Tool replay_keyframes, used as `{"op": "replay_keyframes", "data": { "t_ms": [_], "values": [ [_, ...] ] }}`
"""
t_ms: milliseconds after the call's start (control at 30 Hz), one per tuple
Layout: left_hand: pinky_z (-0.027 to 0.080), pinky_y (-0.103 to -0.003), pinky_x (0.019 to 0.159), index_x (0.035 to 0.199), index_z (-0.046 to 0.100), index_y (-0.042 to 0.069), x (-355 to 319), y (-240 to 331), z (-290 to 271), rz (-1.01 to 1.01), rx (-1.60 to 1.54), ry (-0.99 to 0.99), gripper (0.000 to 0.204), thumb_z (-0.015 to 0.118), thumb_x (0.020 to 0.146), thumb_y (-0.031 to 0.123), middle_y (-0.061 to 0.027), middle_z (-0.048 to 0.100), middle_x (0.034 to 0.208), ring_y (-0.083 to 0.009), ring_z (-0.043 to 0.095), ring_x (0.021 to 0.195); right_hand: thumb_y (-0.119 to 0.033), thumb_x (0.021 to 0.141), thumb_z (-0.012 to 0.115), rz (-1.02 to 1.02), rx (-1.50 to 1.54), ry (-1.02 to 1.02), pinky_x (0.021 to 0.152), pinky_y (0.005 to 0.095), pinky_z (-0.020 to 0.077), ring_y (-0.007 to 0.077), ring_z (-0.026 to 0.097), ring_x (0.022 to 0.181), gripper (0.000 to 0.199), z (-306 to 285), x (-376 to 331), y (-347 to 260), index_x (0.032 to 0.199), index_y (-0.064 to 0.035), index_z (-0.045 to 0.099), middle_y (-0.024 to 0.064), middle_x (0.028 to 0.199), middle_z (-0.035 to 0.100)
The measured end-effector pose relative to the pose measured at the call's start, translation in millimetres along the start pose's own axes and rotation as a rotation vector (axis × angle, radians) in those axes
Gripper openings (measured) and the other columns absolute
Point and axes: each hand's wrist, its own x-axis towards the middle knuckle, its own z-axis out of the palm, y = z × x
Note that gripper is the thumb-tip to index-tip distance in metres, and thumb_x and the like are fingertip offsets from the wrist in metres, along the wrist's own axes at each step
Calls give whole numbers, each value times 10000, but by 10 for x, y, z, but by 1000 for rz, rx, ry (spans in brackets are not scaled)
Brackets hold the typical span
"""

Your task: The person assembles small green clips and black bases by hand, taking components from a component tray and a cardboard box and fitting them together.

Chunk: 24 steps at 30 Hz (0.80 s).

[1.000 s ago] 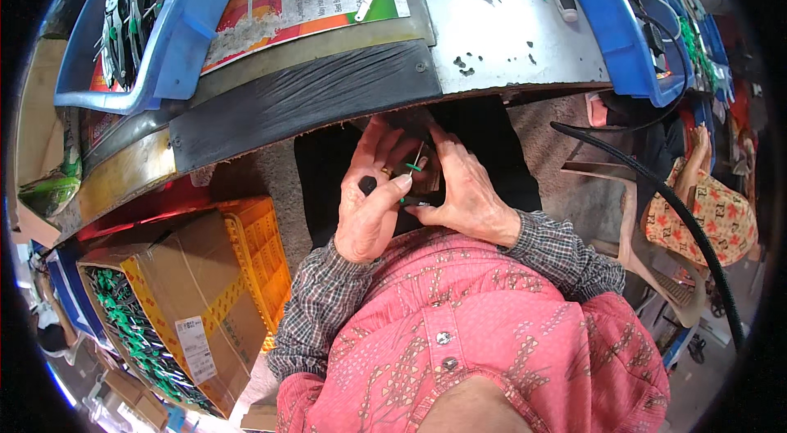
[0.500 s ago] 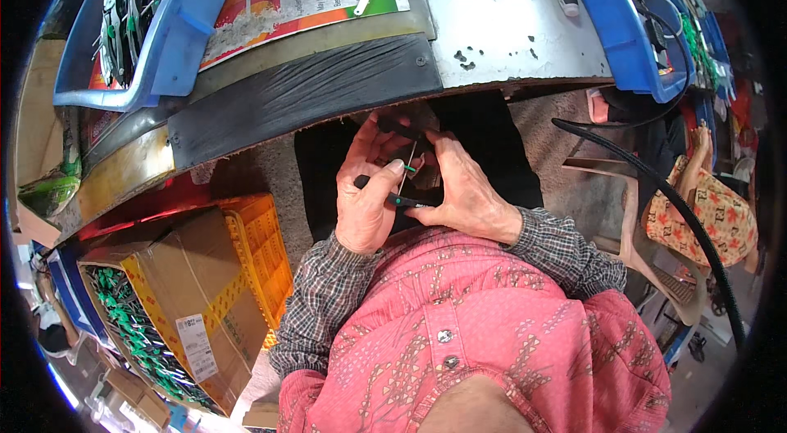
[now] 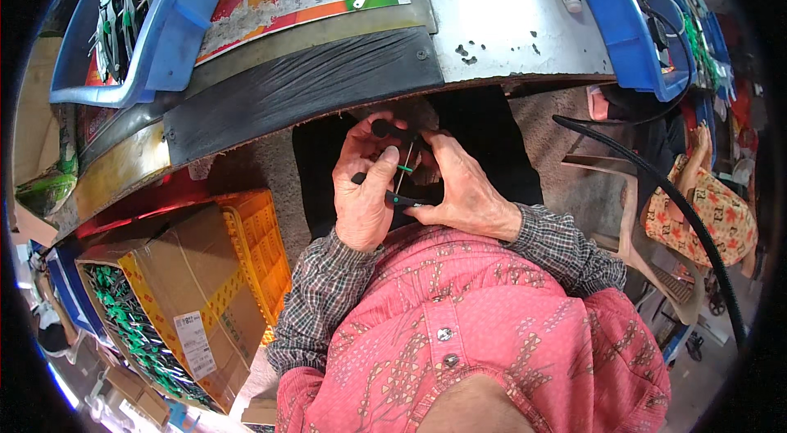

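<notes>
Below the bench edge (image 3: 328,93), my left hand (image 3: 365,195) and right hand (image 3: 463,191) pinch a small black-handled tool (image 3: 399,179) between their fingers.

The left hand (image 3: 365,195) and right hand (image 3: 463,191) meet side by side just near of the grey metal work surface (image 3: 525,27), below its edge, with a small black-handled tool with a thin metal shaft (image 3: 402,175) between them. On the surface, a blue plastic tray (image 3: 156,47) lies far left and another blue plastic tray (image 3: 627,23) far right. Below and left of the hands, an open brown cardboard box (image 3: 172,285) stands beside an orange plastic crate (image 3: 258,248). A black corrugated hose (image 3: 672,203) curves along the right.
</notes>
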Motion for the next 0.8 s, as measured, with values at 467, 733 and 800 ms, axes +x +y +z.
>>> {"op": "replay_keyframes", "data": {
  "t_ms": [467, 733, 800],
  "values": [
    [530, -286, 769, 1161, 467, 29, -7, -5, -2, 24, 8, 30, 249, 555, 943, 113, -74, 575, 1088, -140, 618, 850, -104, 581, 822, 33, 64, -23, 806, 348, 520, 289, 578, 965, 877, 8, 3, -59, 1299, 60, 346, 196, 1119, 487],
    [529, -269, 745, 1135, 472, 28, -6, -6, -2, 41, 14, 46, 235, 539, 962, 171, -74, 580, 1064, -128, 619, 836, -117, 584, 819, 19, 53, -10, 783, 357, 505, 294, 578, 933, 860, 14, 11, -68, 1294, 43, 362, 188, 1088, 500],
    [528, -263, 737, 1124, 475, 29, -6, -9, -7, 44, 19, 56, 235, 536, 965, 191, -74, 581, 1059, -122, 618, 830, -117, 587, 815, 27, 45, -17, 787, 360, 503, 289, 574, 923, 855, 34, 8, -48, 1298, 35, 366, 181, 1084, 503]
  ]
}}
